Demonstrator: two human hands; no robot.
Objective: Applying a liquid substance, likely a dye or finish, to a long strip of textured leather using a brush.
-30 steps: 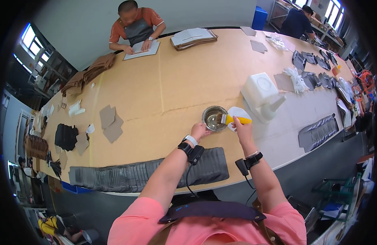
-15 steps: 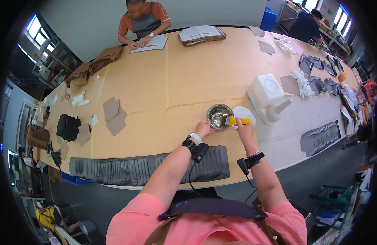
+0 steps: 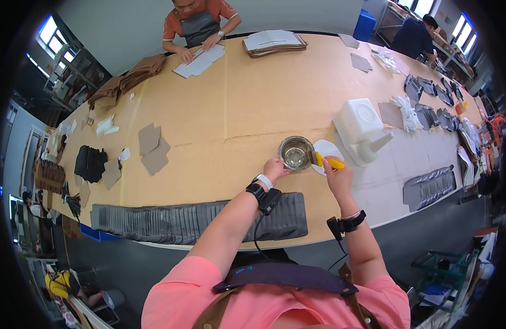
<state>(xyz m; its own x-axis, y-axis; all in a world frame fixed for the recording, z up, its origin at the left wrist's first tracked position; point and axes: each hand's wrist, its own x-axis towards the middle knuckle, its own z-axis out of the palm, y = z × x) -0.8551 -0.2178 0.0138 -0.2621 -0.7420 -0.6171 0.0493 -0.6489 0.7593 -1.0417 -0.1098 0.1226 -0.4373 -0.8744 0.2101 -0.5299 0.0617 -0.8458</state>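
Observation:
A round metal bowl (image 3: 284, 147) with a little clear liquid stands on the table in front of me. My left hand (image 3: 275, 170) has its fingers closed on the bowl's near left rim. In my right hand (image 3: 339, 176) is a paintbrush (image 3: 333, 163) with a yellow handle; its bristle end rests at the bowl's right rim. Beneath the brush lies a white rounded sheet (image 3: 325, 148). Close to my left forearm, along the near table edge, runs a long row of overlapping dark grey pieces (image 3: 192, 222), flat and strip-like.
A white plastic jug (image 3: 358, 123) and a spouted white bottle (image 3: 368, 151) stand right of the bowl. Brown-grey flat pieces (image 3: 154, 148) lie to the left. Across the table a co-worker (image 3: 201, 24) handles a white sheet (image 3: 201, 61). Dark grey pieces (image 3: 428, 186) lie at right.
The brush has moved right, from inside the bowl to its right rim, with my right hand. My left hand stays on the bowl. Across the table, the co-worker's hands and sheet have shifted.

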